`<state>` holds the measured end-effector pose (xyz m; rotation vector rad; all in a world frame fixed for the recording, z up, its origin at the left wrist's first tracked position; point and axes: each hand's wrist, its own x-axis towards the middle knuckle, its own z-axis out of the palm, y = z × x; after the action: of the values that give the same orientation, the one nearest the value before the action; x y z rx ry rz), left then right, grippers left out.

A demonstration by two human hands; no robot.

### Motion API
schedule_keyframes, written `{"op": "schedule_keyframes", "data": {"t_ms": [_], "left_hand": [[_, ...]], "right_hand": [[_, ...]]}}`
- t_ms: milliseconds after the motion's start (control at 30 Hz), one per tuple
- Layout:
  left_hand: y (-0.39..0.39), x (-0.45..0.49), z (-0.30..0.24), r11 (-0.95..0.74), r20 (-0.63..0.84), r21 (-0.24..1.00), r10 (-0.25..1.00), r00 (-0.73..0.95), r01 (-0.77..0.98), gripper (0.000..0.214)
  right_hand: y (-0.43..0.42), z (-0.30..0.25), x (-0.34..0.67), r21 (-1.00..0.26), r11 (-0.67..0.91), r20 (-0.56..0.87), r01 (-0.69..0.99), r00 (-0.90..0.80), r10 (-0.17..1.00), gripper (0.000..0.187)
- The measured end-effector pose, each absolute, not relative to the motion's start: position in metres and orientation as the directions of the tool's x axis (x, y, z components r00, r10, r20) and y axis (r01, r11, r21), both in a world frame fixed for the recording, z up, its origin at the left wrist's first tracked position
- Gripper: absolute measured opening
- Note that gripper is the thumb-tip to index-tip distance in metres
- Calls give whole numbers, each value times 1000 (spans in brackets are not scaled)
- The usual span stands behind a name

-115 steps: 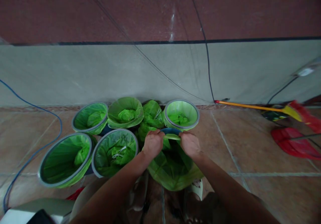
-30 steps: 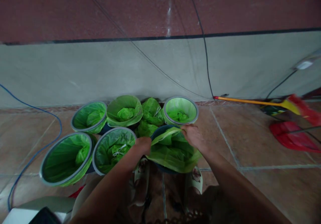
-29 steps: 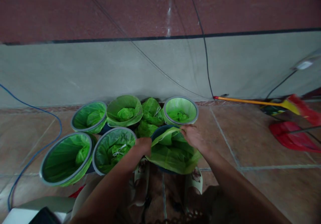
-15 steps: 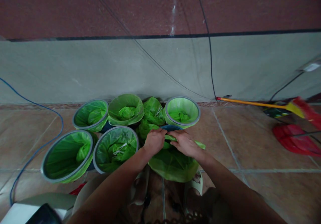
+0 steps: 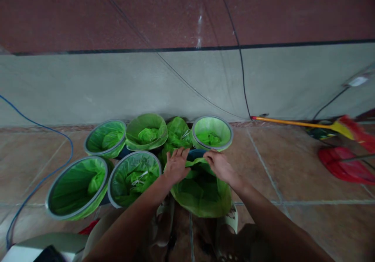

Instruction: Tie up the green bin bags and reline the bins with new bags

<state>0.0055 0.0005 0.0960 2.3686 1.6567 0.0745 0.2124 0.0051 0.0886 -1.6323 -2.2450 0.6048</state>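
Observation:
A dark blue bin stands on the tiled floor right in front of me, with a green plastic bag draped over its near rim. My left hand rests on the bag's left edge with the fingers spread. My right hand pinches the bag's far edge at the bin's rim. Several other bins lined with green bags stand around it: one behind, one to the left, and more beyond. A loose bunched green bag lies between them.
A grey wall runs behind the bins, with black cables hanging down it. A blue cable loops over the floor at left. A yellow-handled broom and a red dustpan lie at right. My sandalled feet are just below the bin.
Both hands had been apart on the bag's sides a second ago. They came together at the far rim, and the left hand's fingers have now spread out over the bag's edge.

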Motion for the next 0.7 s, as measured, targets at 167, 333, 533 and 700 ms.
{"op": "schedule_keyframes", "data": {"t_ms": [167, 333, 533, 700], "left_hand": [[1, 16, 99, -440, -96, 279, 872, 481, 854, 23], [7, 10, 99, -318, -96, 316, 926, 364, 894, 23], [17, 1, 93, -209, -209, 350, 933, 294, 913, 26], [36, 3, 71, -93, -270, 396, 939, 212, 914, 28]], "right_hand": [[-2, 88, 199, -531, 362, 46, 767, -400, 915, 20], [-3, 79, 202, -408, 255, -93, 877, -318, 944, 25], [14, 79, 232, -382, -27, -277, 924, -87, 957, 33], [25, 61, 254, -524, -225, -357, 822, 27, 934, 32]]}}
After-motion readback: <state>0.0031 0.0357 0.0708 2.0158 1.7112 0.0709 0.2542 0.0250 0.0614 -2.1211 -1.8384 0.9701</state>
